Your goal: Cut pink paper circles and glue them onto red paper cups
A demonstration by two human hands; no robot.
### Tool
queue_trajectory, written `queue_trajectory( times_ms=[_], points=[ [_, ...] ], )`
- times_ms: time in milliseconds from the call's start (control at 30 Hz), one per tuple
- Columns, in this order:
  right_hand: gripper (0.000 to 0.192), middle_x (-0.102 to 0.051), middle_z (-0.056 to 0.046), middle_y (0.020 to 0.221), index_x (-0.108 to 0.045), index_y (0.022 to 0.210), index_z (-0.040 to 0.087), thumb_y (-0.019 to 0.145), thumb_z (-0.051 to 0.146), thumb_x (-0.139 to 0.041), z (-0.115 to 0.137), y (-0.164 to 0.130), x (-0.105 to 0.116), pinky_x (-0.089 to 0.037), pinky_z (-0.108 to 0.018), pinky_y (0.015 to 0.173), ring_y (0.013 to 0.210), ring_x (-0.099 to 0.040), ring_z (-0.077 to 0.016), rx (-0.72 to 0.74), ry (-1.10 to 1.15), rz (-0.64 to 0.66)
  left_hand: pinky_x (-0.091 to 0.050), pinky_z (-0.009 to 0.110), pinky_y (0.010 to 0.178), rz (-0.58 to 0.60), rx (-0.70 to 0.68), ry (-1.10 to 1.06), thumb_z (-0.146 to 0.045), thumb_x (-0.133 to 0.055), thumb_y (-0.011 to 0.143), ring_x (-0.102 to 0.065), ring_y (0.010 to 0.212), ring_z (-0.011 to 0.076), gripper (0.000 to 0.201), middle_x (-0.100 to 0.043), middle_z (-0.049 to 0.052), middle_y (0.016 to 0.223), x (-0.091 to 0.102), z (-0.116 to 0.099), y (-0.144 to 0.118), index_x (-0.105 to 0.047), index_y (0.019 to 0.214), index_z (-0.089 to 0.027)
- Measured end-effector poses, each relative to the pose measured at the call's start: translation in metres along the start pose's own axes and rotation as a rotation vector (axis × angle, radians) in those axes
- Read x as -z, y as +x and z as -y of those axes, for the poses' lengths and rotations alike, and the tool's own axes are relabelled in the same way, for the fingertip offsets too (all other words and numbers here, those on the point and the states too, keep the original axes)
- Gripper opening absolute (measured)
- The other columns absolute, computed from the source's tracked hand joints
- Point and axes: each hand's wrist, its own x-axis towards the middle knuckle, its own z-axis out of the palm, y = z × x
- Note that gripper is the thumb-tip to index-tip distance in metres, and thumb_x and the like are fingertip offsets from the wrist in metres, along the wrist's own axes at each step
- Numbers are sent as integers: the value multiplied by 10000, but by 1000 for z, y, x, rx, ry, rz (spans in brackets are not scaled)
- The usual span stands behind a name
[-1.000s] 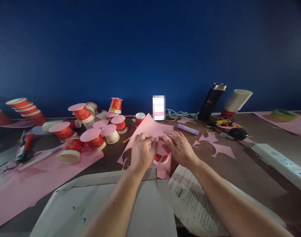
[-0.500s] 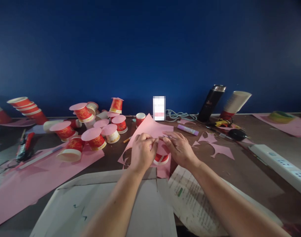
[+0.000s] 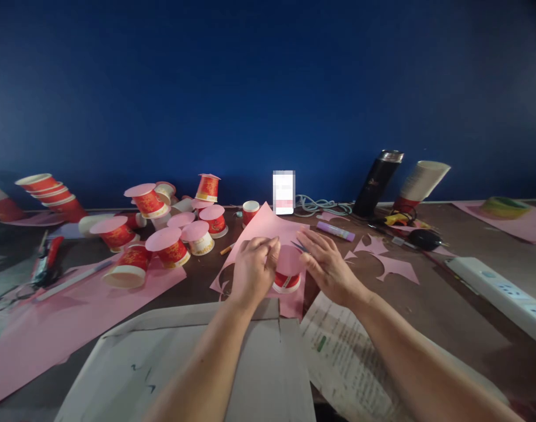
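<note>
An upturned red paper cup (image 3: 286, 282) stands on a pink paper sheet (image 3: 268, 225) in the middle of the table, with a pink paper disc (image 3: 289, 259) lying on its base. My left hand (image 3: 252, 272) has curled fingers pinching the disc's left edge and the cup's side. My right hand (image 3: 327, 266) rests beside the cup on the right with its fingers spread and holds nothing that I can make out. A thin dark object (image 3: 300, 246) lies at its fingertips. The cup's lower left side is hidden by my left hand.
Several red cups capped with pink discs (image 3: 166, 246) cluster at the left, by a cup stack (image 3: 48, 190). Pink offcuts (image 3: 397, 266), a purple glue stick (image 3: 335, 230), a black flask (image 3: 377, 181) and a power strip (image 3: 500, 290) lie right. Cardboard (image 3: 184, 363) and printed paper (image 3: 342, 357) sit near me.
The hands, pinched together over the disc before, have drawn apart. The disc now lies in full view on the cup, and my right hand has opened and shifted right.
</note>
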Motion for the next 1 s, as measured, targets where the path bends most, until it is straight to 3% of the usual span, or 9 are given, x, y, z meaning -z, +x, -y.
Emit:
queue_trajectory(
  times_ms=[100,233,667,1000],
  points=[
    [719,-309,-125,1546,-348,1475,224,898,653,-362,9,-4,-2,-263,-582,1109,1412,-255,-346,33,-129,117,-380,368,972,46,-49,58,-350,-387,960,-556,1087,237,368,-674,69,1163,0,-5,-1,-663,1176,-238],
    [834,-277,-157,1554,-265,1504,215,848,714,-387,15,-6,-3,-220,-631,1103,1412,-236,-377,-3,-173,161,-351,401,996,103,-70,108,-338,-380,963,-532,1117,249,369,-652,52,1241,0,-8,-3,-636,1215,-252],
    [843,-259,-170,1556,-222,1511,183,860,687,-402,15,-8,-7,-209,-633,1099,1407,-232,-377,-23,-213,167,-359,404,939,121,-85,222,-323,-370,967,-517,1086,262,374,-643,58,1256,-1,-9,-6,-605,1242,-226],
    [802,-279,-139,1556,-276,1492,168,875,668,-384,20,-6,-5,-178,-640,1112,1416,-217,-365,-52,-274,198,-377,395,961,140,-81,277,-334,-343,980,-520,1108,247,392,-646,52,1249,0,-11,-6,-610,1231,-196]
  ],
)
